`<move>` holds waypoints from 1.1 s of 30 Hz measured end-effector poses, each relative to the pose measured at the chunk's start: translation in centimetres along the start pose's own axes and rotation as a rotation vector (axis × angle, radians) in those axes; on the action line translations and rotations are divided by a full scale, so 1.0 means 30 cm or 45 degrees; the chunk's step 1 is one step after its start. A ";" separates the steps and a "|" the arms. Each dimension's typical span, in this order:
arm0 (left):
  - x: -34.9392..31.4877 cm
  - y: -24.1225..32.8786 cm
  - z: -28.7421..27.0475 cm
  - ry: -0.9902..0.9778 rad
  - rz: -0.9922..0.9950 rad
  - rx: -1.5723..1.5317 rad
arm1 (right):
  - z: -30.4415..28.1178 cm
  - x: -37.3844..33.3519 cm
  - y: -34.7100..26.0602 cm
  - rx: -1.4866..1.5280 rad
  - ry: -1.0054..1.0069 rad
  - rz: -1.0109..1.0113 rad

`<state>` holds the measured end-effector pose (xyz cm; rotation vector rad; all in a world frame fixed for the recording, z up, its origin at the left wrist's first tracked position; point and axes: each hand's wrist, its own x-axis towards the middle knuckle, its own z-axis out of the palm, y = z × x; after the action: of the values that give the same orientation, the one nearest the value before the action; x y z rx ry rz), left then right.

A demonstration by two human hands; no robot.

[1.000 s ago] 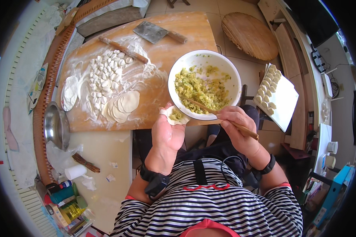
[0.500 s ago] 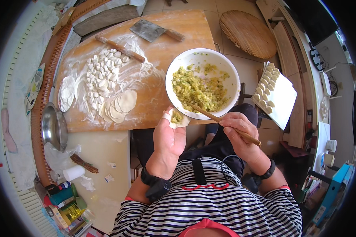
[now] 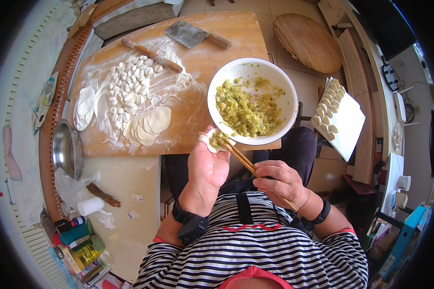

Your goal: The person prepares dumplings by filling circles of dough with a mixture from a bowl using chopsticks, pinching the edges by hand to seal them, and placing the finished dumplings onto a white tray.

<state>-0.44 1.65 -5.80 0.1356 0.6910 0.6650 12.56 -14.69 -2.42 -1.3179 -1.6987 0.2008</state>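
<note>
My left hand (image 3: 206,166) is turned palm up and holds a round dumpling wrapper (image 3: 208,141) in its fingers, beside the near rim of the bowl. A small heap of green-yellow filling (image 3: 218,140) sits on the wrapper. In my right hand (image 3: 280,183) is a pair of wooden chopsticks (image 3: 243,160), their tips touching the heap. The white bowl (image 3: 291,98) stands at the table's right edge, with chopped filling (image 3: 248,108) spread over its bottom. Left of it, rolled wrappers (image 3: 152,124) lie in an overlapping stack beside many small floured dough pieces (image 3: 130,91).
On the wooden table (image 3: 197,62) lie a rolling pin (image 3: 152,55), a cleaver (image 3: 190,35) and a dish of flour (image 3: 85,108). A metal basin (image 3: 67,149) stands at the left. To the right, a white board (image 3: 349,125) bears rows of finished dumplings (image 3: 329,103).
My right hand has moved left and down, and the chopstick tips have gone from the bowl's rim to the filling on the wrapper. My left hand stays by the bowl.
</note>
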 end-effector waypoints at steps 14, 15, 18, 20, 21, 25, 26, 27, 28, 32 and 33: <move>-0.037 -0.026 0.013 -0.039 -0.007 -0.007 | 0.001 -0.026 -0.021 -0.048 0.117 0.010; -0.033 -0.026 0.006 -0.019 -0.006 -0.007 | 0.006 -0.033 -0.018 -0.053 0.085 -0.011; -0.032 -0.028 0.015 0.002 0.004 -0.033 | 0.005 -0.034 -0.010 -0.065 0.082 -0.048; -0.031 -0.030 0.019 0.005 0.012 -0.061 | 0.004 -0.031 0.003 -0.073 0.111 -0.064; -0.028 -0.029 0.018 0.032 0.014 -0.027 | 0.007 -0.032 0.014 -0.057 0.059 -0.089; -0.031 -0.028 0.030 0.084 0.004 0.031 | -0.009 -0.044 0.015 -0.045 -0.042 -0.137; -0.029 -0.028 0.029 0.084 0.004 0.030 | -0.013 -0.045 0.014 -0.058 -0.030 -0.155; -0.027 -0.031 0.026 0.020 0.005 0.018 | -0.016 -0.040 0.012 -0.056 -0.039 -0.174; -0.024 -0.034 0.022 -0.045 0.004 0.005 | -0.017 -0.037 0.014 -0.056 -0.040 -0.172; -0.010 -0.035 -0.008 -0.070 -0.014 0.008 | -0.029 -0.019 0.008 -0.017 -0.112 -0.185; -0.009 -0.030 -0.004 -0.019 0.020 -0.027 | -0.039 -0.008 0.008 -0.008 -0.020 -0.159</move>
<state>-0.20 0.76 -6.03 0.1265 0.6690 0.6855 13.59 -15.27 -2.06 -1.2130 -1.7892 0.1336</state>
